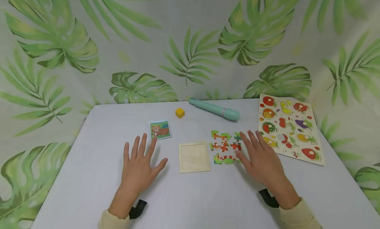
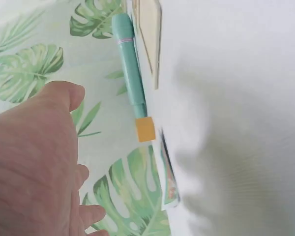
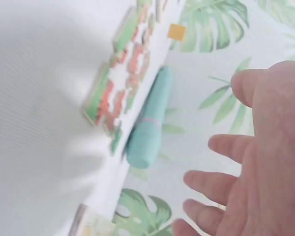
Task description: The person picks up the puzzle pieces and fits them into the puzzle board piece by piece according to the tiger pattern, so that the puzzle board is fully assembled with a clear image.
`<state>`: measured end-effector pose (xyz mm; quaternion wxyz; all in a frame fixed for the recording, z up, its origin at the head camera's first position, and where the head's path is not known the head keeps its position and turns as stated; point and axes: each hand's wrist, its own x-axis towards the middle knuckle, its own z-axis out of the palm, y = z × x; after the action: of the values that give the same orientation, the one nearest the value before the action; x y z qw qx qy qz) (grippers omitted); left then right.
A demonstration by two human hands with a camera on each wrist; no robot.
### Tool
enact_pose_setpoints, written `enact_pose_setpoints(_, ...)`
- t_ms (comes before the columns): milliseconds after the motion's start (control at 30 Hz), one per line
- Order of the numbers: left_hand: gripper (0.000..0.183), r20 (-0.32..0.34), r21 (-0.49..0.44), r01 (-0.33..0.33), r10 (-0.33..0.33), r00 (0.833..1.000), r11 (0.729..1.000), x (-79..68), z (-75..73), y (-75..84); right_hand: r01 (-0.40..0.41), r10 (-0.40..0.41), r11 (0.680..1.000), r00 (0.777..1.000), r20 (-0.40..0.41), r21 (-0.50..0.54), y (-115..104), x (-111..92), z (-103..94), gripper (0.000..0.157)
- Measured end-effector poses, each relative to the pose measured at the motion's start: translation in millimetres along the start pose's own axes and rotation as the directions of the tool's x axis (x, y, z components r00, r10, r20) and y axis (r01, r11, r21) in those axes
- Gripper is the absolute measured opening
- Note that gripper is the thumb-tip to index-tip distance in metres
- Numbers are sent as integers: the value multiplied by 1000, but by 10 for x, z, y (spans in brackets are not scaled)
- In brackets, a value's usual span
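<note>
My left hand [image 1: 138, 169] is spread over the table with straight fingers and holds nothing. Just beyond its fingertips lies a small bear picture [image 1: 160, 130]. To the right of that hand is a square wooden puzzle frame [image 1: 194, 157] with a bare inside. Loose jigsaw pieces [image 1: 224, 146], green and orange-red, lie in rough rows right of the frame. My right hand [image 1: 262, 159], fingers extended and holding nothing, overlaps the right edge of these pieces in the head view. In the right wrist view its fingers [image 3: 211, 179] are apart.
A yellow cube [image 1: 179, 113] and a teal tube-shaped object [image 1: 214, 109], thicker at one end, lie toward the back edge. A fruit peg puzzle board [image 1: 289, 128] lies at the right. Behind the white table [image 1: 74, 189] hangs a leaf-print cloth [image 1: 196, 18].
</note>
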<state>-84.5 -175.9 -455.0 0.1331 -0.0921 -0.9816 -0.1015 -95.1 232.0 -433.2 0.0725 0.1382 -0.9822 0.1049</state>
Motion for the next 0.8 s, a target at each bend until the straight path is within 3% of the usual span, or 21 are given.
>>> enact_pose_setpoints(133, 85, -38, -26, -28, 27, 999, 999, 102, -63, 11, 42, -41, 999, 998, -50, 6, 1, 79, -70, 66)
enact_pose_setpoints(267, 82, -72, -158, -67, 56, 996, 985, 172, -80, 13, 86, -82, 996, 990, -116, 32, 8, 154, -108, 63)
enact_pose_setpoints(433, 78, -95, -393, -135, 106, 990, 910, 237, 16, 26, 113, -99, 988, 986, -132, 104, 9, 273, -120, 61)
enact_pose_setpoints(500, 79, -32, -473, -104, 102, 994, 875, 251, 68, 48, 104, -91, 984, 991, -100, 141, 2, 320, -126, 61)
enact_pose_setpoints(567, 82, 67, -522, -28, 74, 995, 853, 248, 118, 77, 86, -77, 981, 995, -58, 175, -2, 366, -133, 60)
enact_pose_setpoints(667, 86, 207, -556, 86, 38, 978, 826, 251, 175, 132, 59, -58, 973, 998, -11, 224, -2, 444, -128, 60)
enact_pose_setpoints(800, 89, 267, -587, 141, 25, 963, 797, 269, 237, 189, 55, -63, 956, 998, 20, 288, -3, 583, -89, 58)
